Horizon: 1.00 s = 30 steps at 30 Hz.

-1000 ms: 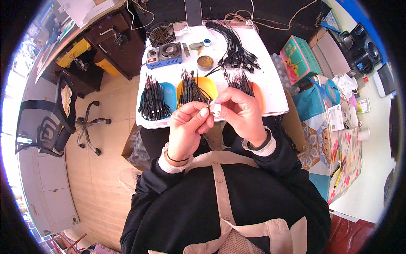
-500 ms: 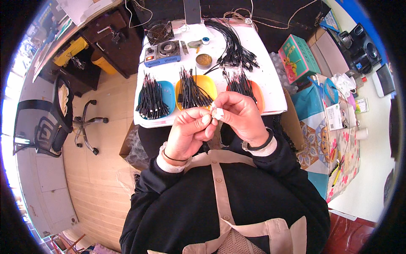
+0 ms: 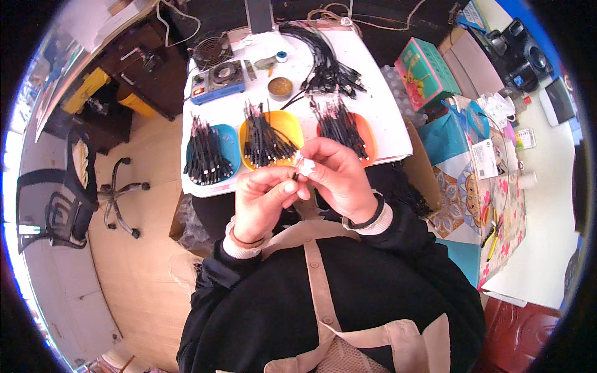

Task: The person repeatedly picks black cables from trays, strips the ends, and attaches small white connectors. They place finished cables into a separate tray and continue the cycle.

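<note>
My left hand [image 3: 261, 198] and my right hand [image 3: 342, 181] meet above the table's near edge. Thumb and fingers of each are pinched round a small dark piece [image 3: 296, 176], mostly hidden by the fingertips; its kind cannot be made out. White tape or wrap [image 3: 307, 167] shows at my right thumb. Just beyond the hands stand a blue tray [image 3: 228, 142], a yellow tray [image 3: 291, 126] and an orange tray [image 3: 367, 138]. Each carries a bundle of short black cables with metal plugs at the near end and stripped pinkish wires at the far end.
Farther back on the white table [image 3: 249, 102] are a blue soldering-type unit [image 3: 217, 90], a fan [image 3: 212, 50], a round tin [image 3: 280, 88], a solder spool [image 3: 282, 56] and more black cables [image 3: 333, 78]. A green-pink carton [image 3: 425, 71] stands right, an office chair [image 3: 68, 186] left.
The whole view has shifted, so the table and trays sit farther left in the picture. My hands stay pinched together, with a little more of the dark piece showing.
</note>
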Available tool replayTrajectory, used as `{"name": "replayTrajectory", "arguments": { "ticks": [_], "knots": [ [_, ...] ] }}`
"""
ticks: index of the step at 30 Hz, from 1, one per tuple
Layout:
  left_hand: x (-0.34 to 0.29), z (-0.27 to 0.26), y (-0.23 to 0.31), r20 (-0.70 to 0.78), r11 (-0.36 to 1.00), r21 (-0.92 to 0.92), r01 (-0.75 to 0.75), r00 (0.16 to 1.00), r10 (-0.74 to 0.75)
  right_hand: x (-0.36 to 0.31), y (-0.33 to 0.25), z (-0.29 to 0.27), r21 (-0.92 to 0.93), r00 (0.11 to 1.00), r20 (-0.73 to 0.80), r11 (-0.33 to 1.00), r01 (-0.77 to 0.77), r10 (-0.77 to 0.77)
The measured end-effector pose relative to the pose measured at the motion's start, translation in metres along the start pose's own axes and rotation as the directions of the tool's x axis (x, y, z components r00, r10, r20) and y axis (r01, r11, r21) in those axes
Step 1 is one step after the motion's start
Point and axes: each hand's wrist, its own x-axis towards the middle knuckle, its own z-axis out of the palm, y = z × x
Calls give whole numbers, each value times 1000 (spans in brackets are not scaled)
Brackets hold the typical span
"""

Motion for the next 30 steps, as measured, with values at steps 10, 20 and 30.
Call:
{"name": "replayTrajectory", "arguments": {
  "ticks": [10,20,30],
  "knots": [
    [14,-3,-28,-164,951,291,102,985,-55,2,7,-66,-253,979,-198,962,-104,54],
    [32,-4,-46,-214,983,70,167,965,-149,23,-12,-162,-813,840,-408,-277,-513,-358],
    [25,-1,-46,-237,976,73,206,954,-184,30,-8,-167,-882,837,-341,-164,-443,-427]
  ]
}}
